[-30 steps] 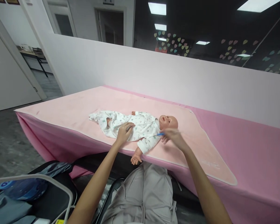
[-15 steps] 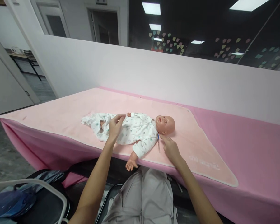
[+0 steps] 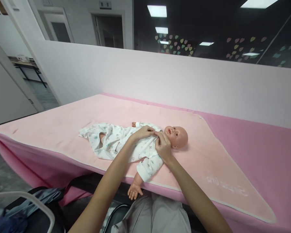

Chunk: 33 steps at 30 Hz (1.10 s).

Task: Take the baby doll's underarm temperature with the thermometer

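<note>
A baby doll (image 3: 177, 136) in a white printed romper (image 3: 116, 142) lies on its back on a light pink blanket (image 3: 208, 161), head to the right. One doll arm hangs over the table's front edge. My left hand (image 3: 144, 132) and my right hand (image 3: 163, 145) meet at the doll's chest just below the chin. Both pinch the romper's fabric near the collar. The thin blue-tipped stick seen earlier beside the doll's neck is hidden.
The blanket covers a table draped in darker pink cloth (image 3: 269, 142), set against a low white wall (image 3: 160, 81). A dark bag and a white frame (image 3: 26, 200) sit at the lower left by my knees. A doorway opens at the far left.
My right hand left the blanket beside the doll's neck and moved onto its chest. My left hand slid from the doll's legs up to the collar. Both now pinch the fabric.
</note>
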Available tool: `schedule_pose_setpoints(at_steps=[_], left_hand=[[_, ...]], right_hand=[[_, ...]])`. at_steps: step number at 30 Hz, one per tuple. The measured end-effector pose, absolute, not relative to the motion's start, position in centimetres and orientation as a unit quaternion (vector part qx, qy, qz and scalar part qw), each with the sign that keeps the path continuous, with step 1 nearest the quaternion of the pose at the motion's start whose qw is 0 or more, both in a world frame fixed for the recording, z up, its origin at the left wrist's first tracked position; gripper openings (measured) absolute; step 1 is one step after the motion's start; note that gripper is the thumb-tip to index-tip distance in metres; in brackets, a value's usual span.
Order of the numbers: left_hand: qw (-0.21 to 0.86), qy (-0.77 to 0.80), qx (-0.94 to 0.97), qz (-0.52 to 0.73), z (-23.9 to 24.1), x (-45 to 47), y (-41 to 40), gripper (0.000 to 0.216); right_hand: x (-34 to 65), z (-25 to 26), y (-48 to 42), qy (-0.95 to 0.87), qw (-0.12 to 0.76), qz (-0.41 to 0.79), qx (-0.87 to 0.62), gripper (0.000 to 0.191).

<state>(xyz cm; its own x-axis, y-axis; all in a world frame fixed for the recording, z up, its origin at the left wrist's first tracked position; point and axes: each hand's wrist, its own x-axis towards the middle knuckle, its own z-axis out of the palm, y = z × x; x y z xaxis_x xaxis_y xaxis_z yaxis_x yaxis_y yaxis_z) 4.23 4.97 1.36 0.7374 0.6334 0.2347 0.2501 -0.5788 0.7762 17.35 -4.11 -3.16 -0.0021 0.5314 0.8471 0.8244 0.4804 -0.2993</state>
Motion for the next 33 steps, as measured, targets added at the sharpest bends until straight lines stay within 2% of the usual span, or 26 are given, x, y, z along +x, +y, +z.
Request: schedule_pose_setpoints(at_steps=[9,17,27,33], left_hand=[[0.424,0.241,0.828,0.276,1.5,4.5,4.1,0.021],[0.476,0.217,0.806,0.275,1.3,4.6,4.1,0.029],[0.459,0.23,0.808,0.289,1.7,4.6,3.7,0.028],[0.446,0.237,0.81,0.297,1.7,4.6,3.6,0.026]], right_hand=[[17.2,-3.4,-3.8,-0.65,0.57,-0.18,-0.469,0.027],[17.4,-3.2,-3.7,-0.642,0.578,-0.193,-0.466,0.021],[17.5,-3.1,-3.7,-0.645,0.603,-0.178,-0.435,0.022],[17.5,-3.1,-3.6,-0.671,0.576,-0.163,-0.438,0.024]])
